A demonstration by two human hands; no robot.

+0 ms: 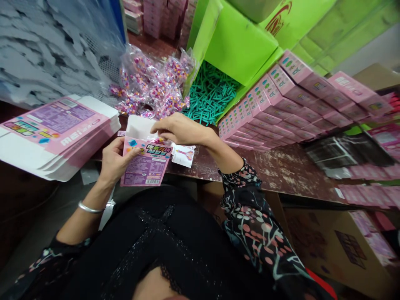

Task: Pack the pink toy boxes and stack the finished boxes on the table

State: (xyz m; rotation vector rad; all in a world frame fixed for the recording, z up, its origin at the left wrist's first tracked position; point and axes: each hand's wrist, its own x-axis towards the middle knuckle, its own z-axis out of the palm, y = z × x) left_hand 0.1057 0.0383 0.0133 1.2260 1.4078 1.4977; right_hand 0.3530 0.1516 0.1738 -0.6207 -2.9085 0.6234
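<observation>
The left hand (114,160) holds a small pink box (146,163) upright over the near edge of the desk (281,166), thumb across its printed front, the other fingers hidden behind it, so it is pinched by its broad faces. The right hand (179,129) hovers over the box's open top, where a white flap (139,127) stands up; its fingers curl downward and close together at the mouth, and I cannot tell whether they pinch anything.

The box looks like thin card: light, stiff along its folds, easily dented if squeezed mid-face. A hold near the side edges, as the left hand has it, seems soundest.

Room is tight. A stack of flat cartons (56,137) lies just left, bags of beads (150,87) and a green bin (237,50) of teal sticks (211,93) sit behind, and rows of filled boxes (281,104) run along the right. A small card (183,155) lies on the desk just right of the box. The freest space is above the lap, near the desk's edge.
</observation>
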